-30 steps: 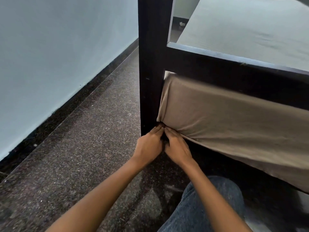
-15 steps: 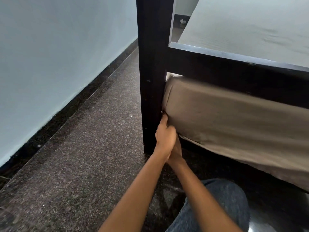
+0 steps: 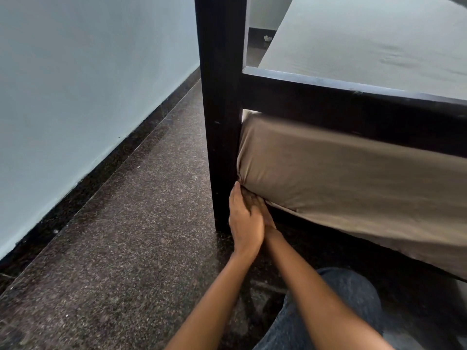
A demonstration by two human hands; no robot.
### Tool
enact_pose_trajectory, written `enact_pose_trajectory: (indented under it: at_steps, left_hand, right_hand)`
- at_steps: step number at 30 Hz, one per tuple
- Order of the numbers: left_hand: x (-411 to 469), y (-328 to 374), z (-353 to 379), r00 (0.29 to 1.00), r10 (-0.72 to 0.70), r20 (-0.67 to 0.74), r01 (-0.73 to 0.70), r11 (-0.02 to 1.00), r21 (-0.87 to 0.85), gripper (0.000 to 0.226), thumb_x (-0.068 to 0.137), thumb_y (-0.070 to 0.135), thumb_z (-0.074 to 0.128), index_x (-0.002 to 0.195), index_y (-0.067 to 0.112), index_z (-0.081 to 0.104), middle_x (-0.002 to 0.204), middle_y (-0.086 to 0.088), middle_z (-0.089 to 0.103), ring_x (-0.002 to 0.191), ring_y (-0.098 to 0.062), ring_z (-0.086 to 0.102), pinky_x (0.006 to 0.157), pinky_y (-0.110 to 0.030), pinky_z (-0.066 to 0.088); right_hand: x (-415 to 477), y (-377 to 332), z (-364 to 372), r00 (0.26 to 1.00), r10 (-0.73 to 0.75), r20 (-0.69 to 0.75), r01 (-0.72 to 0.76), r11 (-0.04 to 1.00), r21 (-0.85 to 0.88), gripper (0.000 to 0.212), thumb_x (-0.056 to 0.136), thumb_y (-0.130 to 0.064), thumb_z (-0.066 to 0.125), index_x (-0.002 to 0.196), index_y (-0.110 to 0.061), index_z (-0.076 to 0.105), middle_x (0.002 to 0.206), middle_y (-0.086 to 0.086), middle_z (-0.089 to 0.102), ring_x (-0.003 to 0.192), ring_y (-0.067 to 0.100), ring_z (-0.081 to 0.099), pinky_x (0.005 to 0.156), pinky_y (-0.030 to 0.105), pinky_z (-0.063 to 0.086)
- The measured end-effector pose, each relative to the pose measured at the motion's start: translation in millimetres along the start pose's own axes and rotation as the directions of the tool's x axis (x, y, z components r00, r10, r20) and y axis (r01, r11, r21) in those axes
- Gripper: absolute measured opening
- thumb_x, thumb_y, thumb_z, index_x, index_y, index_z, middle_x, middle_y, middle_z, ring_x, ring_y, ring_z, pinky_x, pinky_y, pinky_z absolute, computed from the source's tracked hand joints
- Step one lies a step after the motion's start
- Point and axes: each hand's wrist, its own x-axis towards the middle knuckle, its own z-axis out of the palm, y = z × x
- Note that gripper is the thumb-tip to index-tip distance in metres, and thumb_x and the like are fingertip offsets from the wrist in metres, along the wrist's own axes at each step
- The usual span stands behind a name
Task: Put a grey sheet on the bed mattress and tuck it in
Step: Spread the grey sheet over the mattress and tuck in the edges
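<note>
Head camera looks down at two hands low by a dark bed post. The grey sheet lies flat on top, behind the dark rail. It also goes tight down the side under the rail. At the bottom corner, right beside the post, the sheet is bunched into small folds.

The left hand is on top of the other hand. Its fingers are close together and mostly straight. They point up, and one fingertip touches the bunched corner of the sheet.

The right hand is mostly hidden behind the left one. It reaches to the bottom edge of the sheet. I cannot tell if its fingers are curled or straight.

Both arms stretch out over a dark speckled floor. A knee in blue jeans is at the bottom. A pale wall runs along the left side.
</note>
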Motion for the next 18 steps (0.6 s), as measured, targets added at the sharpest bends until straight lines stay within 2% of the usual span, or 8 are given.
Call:
enact_pose_trajectory:
  at_steps: [1, 2, 3, 6, 10, 14, 16, 18]
  left_hand:
    - [4.0, -2.5, -3.8, 0.999, -0.033, -0.005, 0.034, 0.998, 0.062, 0.059, 0.087, 0.004, 0.044, 0.144, 0.012, 0.035, 0.145, -0.005, 0.039, 0.134, -0.020, 0.035, 0.110, -0.026, 0.025]
    - [9.9, -8.0, -6.8, 0.998, -0.070, -0.005, 0.070, 0.992, 0.108, 0.056, 0.088, 0.011, 0.044, 0.143, 0.012, 0.037, 0.141, -0.008, 0.042, 0.130, -0.024, 0.038, 0.107, -0.028, 0.027]
    - [13.4, -8.6, -10.6, 0.993, -0.114, 0.006, 0.112, 0.985, 0.131, 0.054, 0.089, 0.017, 0.043, 0.143, 0.013, 0.038, 0.136, -0.009, 0.043, 0.126, -0.027, 0.039, 0.104, -0.028, 0.027]
    - [18.5, -12.2, -14.8, 0.990, -0.135, 0.027, 0.132, 0.986, 0.105, 0.049, 0.095, 0.014, 0.045, 0.143, 0.016, 0.038, 0.119, -0.005, 0.047, 0.118, -0.024, 0.041, 0.100, -0.022, 0.025]
    - [14.6, -11.0, -11.1, 0.999, -0.016, 0.050, 0.014, 0.999, 0.042, 0.050, 0.091, 0.011, 0.047, 0.140, 0.019, 0.042, 0.093, 0.001, 0.056, 0.095, -0.020, 0.056, 0.096, -0.039, 0.044]
    - [16.9, -2.4, -5.8, 0.991, -0.075, 0.109, 0.078, 0.997, -0.022, 0.050, 0.096, 0.011, 0.042, 0.145, 0.019, 0.034, 0.098, 0.003, 0.059, 0.095, -0.018, 0.058, 0.097, -0.038, 0.044]
    - [17.4, -0.8, -6.7, 0.983, -0.109, 0.148, 0.119, 0.991, -0.061, 0.052, 0.097, 0.013, 0.040, 0.147, 0.021, 0.029, 0.116, 0.014, 0.054, 0.107, -0.021, 0.057, 0.100, -0.039, 0.043]
    - [15.5, 0.3, -6.0, 0.971, -0.138, 0.195, 0.154, 0.985, -0.074, 0.055, 0.098, 0.015, 0.038, 0.150, 0.024, 0.021, 0.121, 0.018, 0.045, 0.108, -0.008, 0.053, 0.097, -0.028, 0.041]
  right_hand:
    - [4.4, -4.5, 7.5, 0.981, -0.066, 0.181, 0.019, 0.968, 0.250, 0.050, 0.099, -0.011, 0.006, 0.147, -0.002, 0.001, 0.156, 0.007, 0.000, 0.144, 0.022, 0.001, 0.114, 0.022, -0.001]
    - [6.6, -5.5, -0.1, 0.929, -0.135, 0.345, 0.017, 0.946, 0.324, 0.053, 0.101, -0.015, 0.015, 0.149, -0.006, -0.005, 0.158, 0.006, -0.007, 0.145, 0.017, -0.004, 0.115, 0.026, -0.006]
    - [10.8, -3.7, -1.5, 0.920, -0.142, 0.366, -0.007, 0.926, 0.378, 0.056, 0.101, -0.019, 0.022, 0.150, -0.010, -0.005, 0.159, 0.004, -0.007, 0.146, 0.014, -0.005, 0.115, 0.027, -0.007]
    - [-6.7, -4.5, 3.8, 0.967, -0.090, 0.237, -0.070, 0.804, 0.590, 0.060, 0.099, -0.024, 0.036, 0.151, -0.012, 0.009, 0.159, 0.002, 0.004, 0.146, 0.011, 0.000, 0.116, 0.027, -0.004]
    - [-37.9, 10.1, 1.8, 0.977, 0.176, 0.124, -0.204, 0.584, 0.786, 0.055, 0.092, -0.012, 0.049, 0.145, -0.012, 0.034, 0.153, 0.004, 0.030, 0.143, 0.013, 0.022, 0.117, 0.023, 0.012]
    - [-33.7, 9.4, -1.5, 0.964, 0.224, 0.144, -0.244, 0.529, 0.813, 0.053, 0.090, -0.006, 0.051, 0.142, -0.010, 0.040, 0.148, 0.005, 0.040, 0.138, 0.014, 0.032, 0.112, 0.022, 0.021]
    - [-26.5, 5.2, 2.2, 0.962, 0.235, 0.136, -0.243, 0.521, 0.818, 0.052, 0.090, -0.011, 0.053, 0.140, -0.009, 0.042, 0.144, 0.007, 0.044, 0.136, 0.016, 0.036, 0.114, 0.028, 0.027]
    - [-25.0, 3.7, 7.5, 0.966, 0.213, 0.145, -0.238, 0.519, 0.821, 0.052, 0.091, -0.018, 0.054, 0.141, -0.010, 0.041, 0.144, 0.006, 0.044, 0.136, 0.016, 0.036, 0.113, 0.032, 0.030]
